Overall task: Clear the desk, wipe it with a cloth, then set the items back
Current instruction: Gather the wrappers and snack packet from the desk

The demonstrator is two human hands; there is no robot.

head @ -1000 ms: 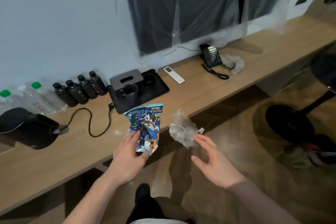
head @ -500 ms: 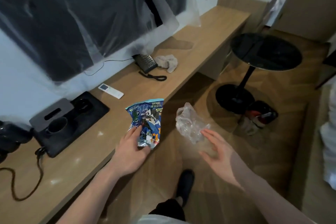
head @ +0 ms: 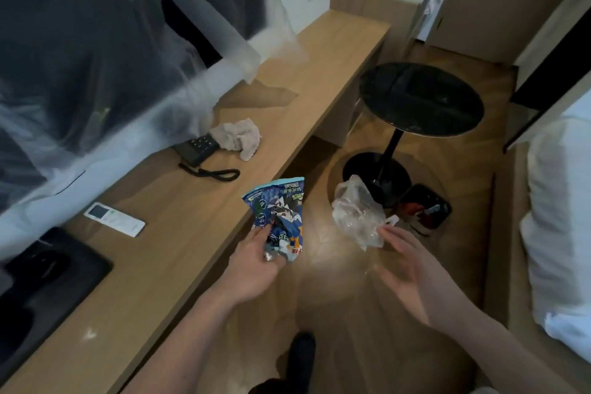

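Left hand [head: 256, 269] holds a blue printed snack packet [head: 277, 216] off the desk [head: 179, 233] edge, thumb and fingers pinching its crumpled lower end. Right hand [head: 412, 269] grips clear crumpled plastic wrap [head: 356, 213] at its fingertips, remaining fingers spread. Both items judged light, soft, slippery film; a pinch at bunched folds should suffice. Cloth [head: 238, 136] lies beside the telephone [head: 196, 147]

The wooden table [head: 179, 233] carries a black phone [head: 196, 149]. A crumpled cloth [head: 240, 137] touches the phone's far side; a white remote [head: 114, 219] and black tray [head: 48, 278] lie nearer.
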